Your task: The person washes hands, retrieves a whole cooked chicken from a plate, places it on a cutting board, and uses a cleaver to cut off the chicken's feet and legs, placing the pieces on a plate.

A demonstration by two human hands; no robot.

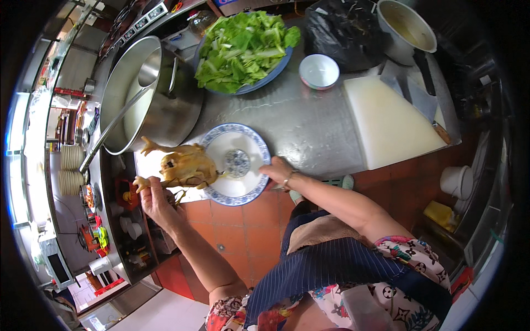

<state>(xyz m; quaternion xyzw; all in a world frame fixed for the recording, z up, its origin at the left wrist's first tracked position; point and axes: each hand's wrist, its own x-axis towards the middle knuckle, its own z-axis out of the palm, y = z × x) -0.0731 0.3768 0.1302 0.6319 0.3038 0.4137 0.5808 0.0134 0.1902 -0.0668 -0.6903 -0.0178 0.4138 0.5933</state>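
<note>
My left hand [156, 202] grips a whole plucked chicken [188, 167] by one leg near the foot. The bird is yellow-brown, with both feet pointing left. Its right end overlaps the left rim of a white plate [215, 145] that has a blue patterned border and a blue motif in its centre. My right hand [279, 170] holds that plate by its right rim, at the near edge of the steel worktop [306, 128]. Some fingers of the right hand are hidden under the rim.
Left stands a large steel pot [174, 111] with a long-handled ladle [120, 118]. Behind are a blue basin [265, 78] of chopped greens [248, 49], a small bowl [319, 71] and a black plastic bag [343, 37]. Cleavers [420, 97] lie on a white cutting board [389, 124], near a saucepan [405, 29].
</note>
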